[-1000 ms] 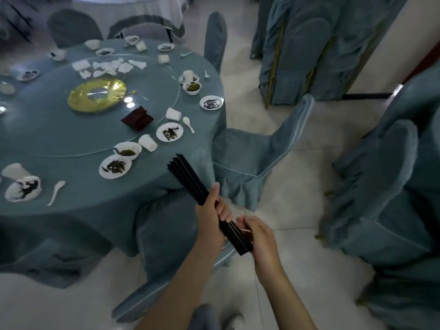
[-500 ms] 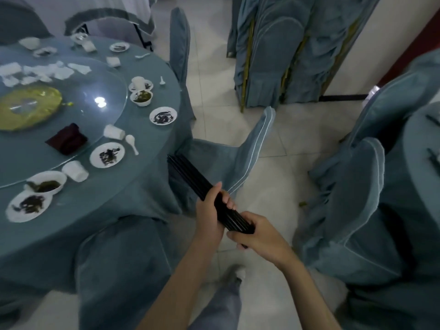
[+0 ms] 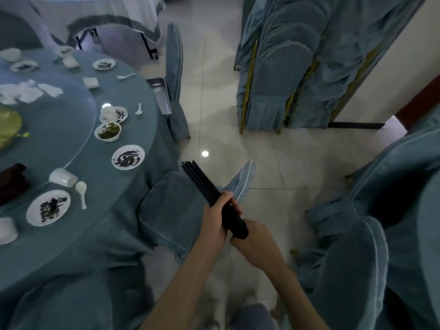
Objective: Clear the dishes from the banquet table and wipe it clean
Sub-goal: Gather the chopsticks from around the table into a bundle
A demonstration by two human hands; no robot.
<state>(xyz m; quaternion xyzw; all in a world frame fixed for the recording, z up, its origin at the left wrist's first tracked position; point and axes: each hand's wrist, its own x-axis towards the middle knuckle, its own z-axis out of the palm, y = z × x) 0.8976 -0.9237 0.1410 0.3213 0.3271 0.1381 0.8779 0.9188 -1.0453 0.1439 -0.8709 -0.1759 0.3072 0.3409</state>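
A bundle of black chopsticks (image 3: 200, 181) slants up to the left over a covered chair. My left hand (image 3: 215, 216) grips the bundle at its middle. My right hand (image 3: 256, 239) cups the bundle's lower end from below. The round banquet table (image 3: 114, 220) with its teal cloth lies to the left. On it stand soiled white plates (image 3: 128, 157), a bowl with green scraps (image 3: 107, 131), an overturned cup (image 3: 62, 177), a white spoon (image 3: 81, 192) and crumpled napkins (image 3: 26, 91) on the glass turntable (image 3: 54, 125).
A teal-covered chair (image 3: 176, 210) stands right under my hands. Another chair (image 3: 175, 75) with a metal tray (image 3: 162, 96) on its seat is at the table's far side. Stacked covered chairs (image 3: 297, 67) line the wall. More covered chairs (image 3: 381, 222) crowd the right.
The view has swung right, so the table has slid to the left. My right hand has moved under the bundle's lower end; the chopsticks lie gathered closer together.
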